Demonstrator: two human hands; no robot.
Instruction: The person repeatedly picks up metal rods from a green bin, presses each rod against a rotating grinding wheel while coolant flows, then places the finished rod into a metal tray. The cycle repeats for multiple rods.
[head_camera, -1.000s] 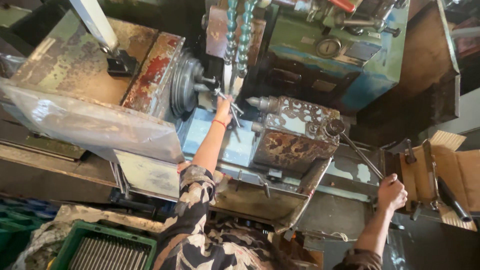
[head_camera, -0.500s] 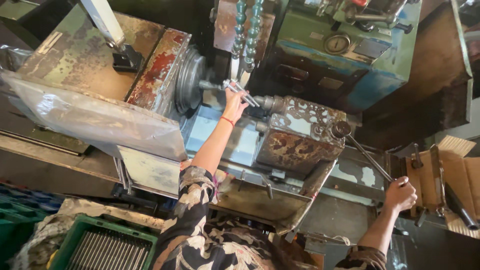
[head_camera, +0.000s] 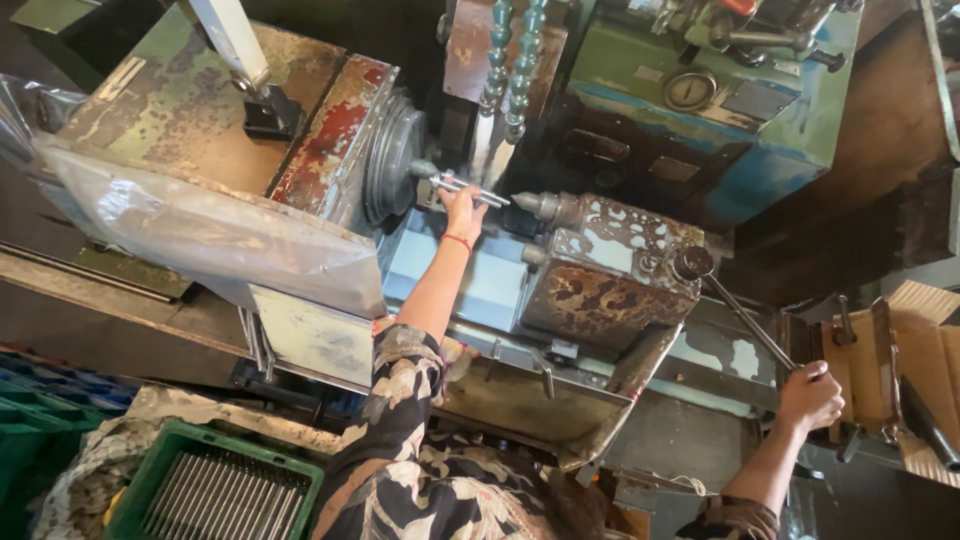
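My left hand (head_camera: 462, 208), with a red thread at the wrist, holds a thin metal rod (head_camera: 468, 188) between the round chuck (head_camera: 392, 160) and the pointed centre (head_camera: 538, 206) of a worn lathe. My right hand (head_camera: 810, 396) grips the end of a long lever (head_camera: 745, 322) that runs from a black knob (head_camera: 693, 262) on the rusty tailstock block (head_camera: 610, 270). Two green segmented coolant hoses (head_camera: 508, 70) hang above the rod.
A clear plastic sheet (head_camera: 200, 235) covers the front of the headstock. A green crate of metal rods (head_camera: 215, 490) sits at the lower left. A blue-green machine body with a round gauge (head_camera: 690, 90) stands behind. Cardboard (head_camera: 925, 345) lies at the right.
My left hand has stayed at the rod between chuck and centre. My right hand remains on the lever. The view has shifted a little.
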